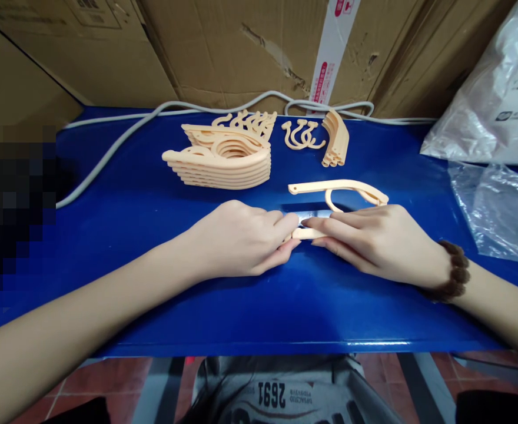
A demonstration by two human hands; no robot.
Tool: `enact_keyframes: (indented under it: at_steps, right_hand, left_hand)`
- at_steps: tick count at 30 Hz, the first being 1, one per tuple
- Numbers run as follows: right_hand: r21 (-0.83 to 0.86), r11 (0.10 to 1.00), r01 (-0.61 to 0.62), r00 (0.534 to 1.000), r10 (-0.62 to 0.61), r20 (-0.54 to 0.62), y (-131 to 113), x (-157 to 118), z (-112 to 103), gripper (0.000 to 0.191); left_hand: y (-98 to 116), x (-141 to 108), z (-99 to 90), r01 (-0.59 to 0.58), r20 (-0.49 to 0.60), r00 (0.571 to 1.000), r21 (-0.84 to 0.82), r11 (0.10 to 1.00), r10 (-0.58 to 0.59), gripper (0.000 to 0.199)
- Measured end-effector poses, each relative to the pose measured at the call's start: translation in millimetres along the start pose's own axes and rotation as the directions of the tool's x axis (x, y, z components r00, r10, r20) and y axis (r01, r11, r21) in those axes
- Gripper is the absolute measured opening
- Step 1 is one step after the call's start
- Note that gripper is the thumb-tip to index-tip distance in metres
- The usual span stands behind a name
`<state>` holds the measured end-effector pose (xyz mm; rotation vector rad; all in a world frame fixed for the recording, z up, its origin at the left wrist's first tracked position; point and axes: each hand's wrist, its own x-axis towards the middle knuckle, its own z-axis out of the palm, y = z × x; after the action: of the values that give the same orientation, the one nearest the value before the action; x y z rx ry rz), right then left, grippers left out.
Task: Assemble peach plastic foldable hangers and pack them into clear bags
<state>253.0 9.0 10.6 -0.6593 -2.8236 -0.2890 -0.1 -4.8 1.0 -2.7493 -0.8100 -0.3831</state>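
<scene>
Between my two hands is a cream plastic hanger part point(306, 234), mostly covered by the fingers. My left hand point(245, 238) pinches its left end, with thumb and forefinger closed. On its right side my right hand point(374, 241) grips with bent fingers; a dark fuzzy band circles that wrist. Just beyond the right hand, a curved hanger arm point(325, 186) with a loop below it lies on the blue table point(241, 312); the fingers partly hide it, and I cannot tell whether it joins the held part.
Stacked hanger arms point(223, 171) stand at back left, with several hooks point(252, 122) behind. More hooks point(305, 138) and a bundle of curved pieces point(337, 138) lie rightward. A white cable point(122, 150) runs before cardboard boxes point(241, 53). Clear plastic bags point(497, 206) cover the right side.
</scene>
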Motion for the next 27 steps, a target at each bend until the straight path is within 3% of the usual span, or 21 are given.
enact_keyframes:
  at_steps: [14, 23, 27]
  right_hand:
    - [-0.004, 1.000, -0.023, 0.997, 0.022, -0.068, 3.4, -0.3, -10.2, 0.026]
    - [0.005, 0.979, -0.203, 0.966, 0.201, -0.163, 27.0, 1.5, -16.9, 0.023]
    - [0.024, 0.974, -0.227, 0.966, 0.228, -0.124, 34.2, 0.9, -10.1, 0.024]
  left_hand:
    - [0.6, 0.2, -3.1, 0.073, -0.041, 0.997, 0.039, 0.997, -0.071, 0.021]
    - [-0.8, -2.8, -1.3, 0.134, -0.022, 0.991, 0.037, 0.990, -0.133, 0.021]
    - [-0.7, -1.7, -0.8, 0.130, -0.014, 0.992, 0.024, 0.991, -0.129, 0.022]
